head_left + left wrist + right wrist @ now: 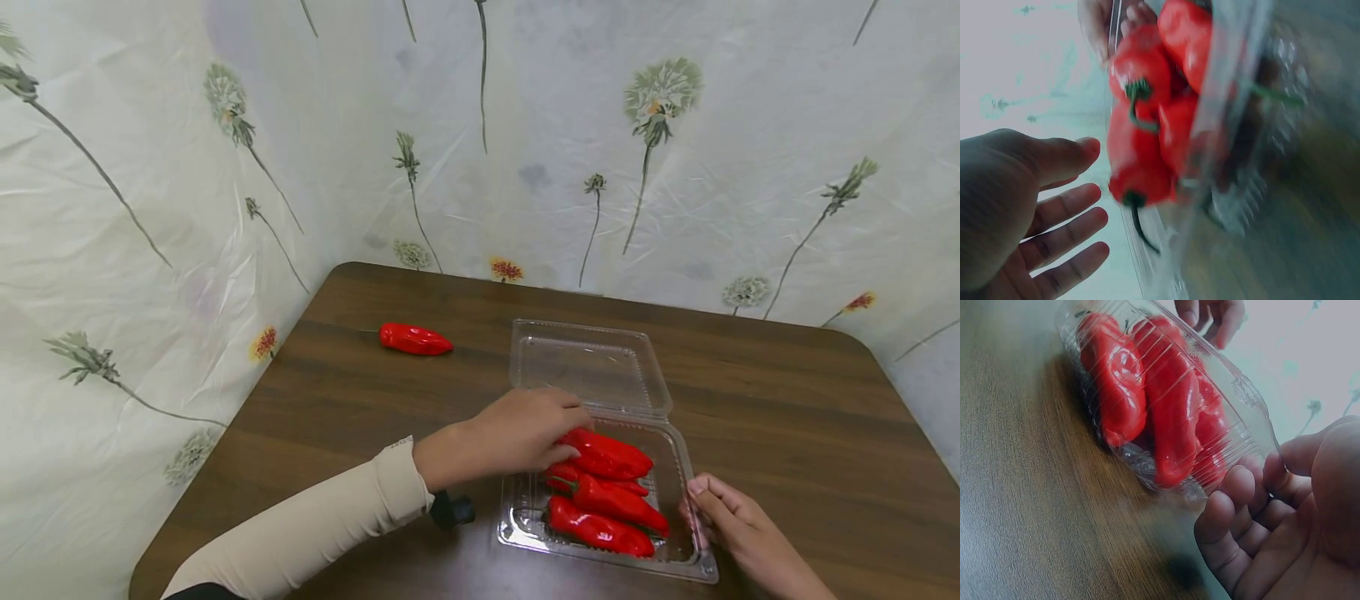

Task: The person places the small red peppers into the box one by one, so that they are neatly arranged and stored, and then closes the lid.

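Several red peppers (pixel 619 506) with green stems lie side by side in a clear plastic clamshell container (pixel 517 527), its lid (pixel 588 371) folded back flat on the table. Above the far pepper (pixel 611 456) is my left hand (pixel 525 429). The left wrist view shows that hand with thumb and fingers spread, a gap between them and the peppers. At the container's right side, my right hand (pixel 738 521) pinches the rim between thumb and fingers, as the right wrist view also shows. One more red pepper (pixel 415 339) lies alone at the back left.
The brown wooden table (pixel 795 400) has rounded back corners. Behind and to the left hangs a pale sheet (pixel 540 208) printed with dandelions. A small black object (pixel 453 510) sits beneath my left wrist.
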The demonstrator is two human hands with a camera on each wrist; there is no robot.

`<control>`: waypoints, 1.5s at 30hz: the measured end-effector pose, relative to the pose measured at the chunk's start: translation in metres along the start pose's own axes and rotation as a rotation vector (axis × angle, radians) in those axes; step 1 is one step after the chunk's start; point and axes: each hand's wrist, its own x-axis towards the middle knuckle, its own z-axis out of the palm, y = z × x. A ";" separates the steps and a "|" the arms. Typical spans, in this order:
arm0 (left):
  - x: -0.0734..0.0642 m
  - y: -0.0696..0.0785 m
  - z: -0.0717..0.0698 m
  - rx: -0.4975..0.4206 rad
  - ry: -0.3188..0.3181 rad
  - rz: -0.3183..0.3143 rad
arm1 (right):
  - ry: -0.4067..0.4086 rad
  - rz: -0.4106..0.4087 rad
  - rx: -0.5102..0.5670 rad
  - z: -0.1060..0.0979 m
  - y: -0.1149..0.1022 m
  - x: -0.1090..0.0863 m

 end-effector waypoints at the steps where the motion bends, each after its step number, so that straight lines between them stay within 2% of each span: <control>1: -0.002 -0.004 -0.001 0.003 0.003 -0.012 | -0.002 -0.009 0.006 0.000 0.000 0.000; 9: -0.018 -0.038 -0.011 -0.004 0.014 -0.128 | 0.015 0.009 -0.013 0.001 -0.001 -0.001; 14: -0.028 -0.060 -0.014 0.010 0.030 -0.177 | 0.016 0.014 -0.010 0.001 -0.001 -0.001; 18: -0.038 -0.078 -0.013 0.012 0.045 -0.204 | -0.007 -0.017 0.020 0.000 0.000 -0.001; 23: -0.050 -0.102 -0.012 -0.031 0.073 -0.238 | -0.014 -0.024 0.035 -0.001 0.000 -0.001; 33: -0.069 -0.150 -0.004 -0.050 0.089 -0.326 | 0.014 0.010 0.016 0.001 -0.001 -0.001; 39: -0.079 -0.171 0.000 -0.058 0.092 -0.383 | 0.001 0.012 0.028 0.001 -0.001 0.000; 45: -0.083 -0.184 0.001 -0.041 0.094 -0.413 | 0.003 -0.015 0.022 0.001 0.001 0.001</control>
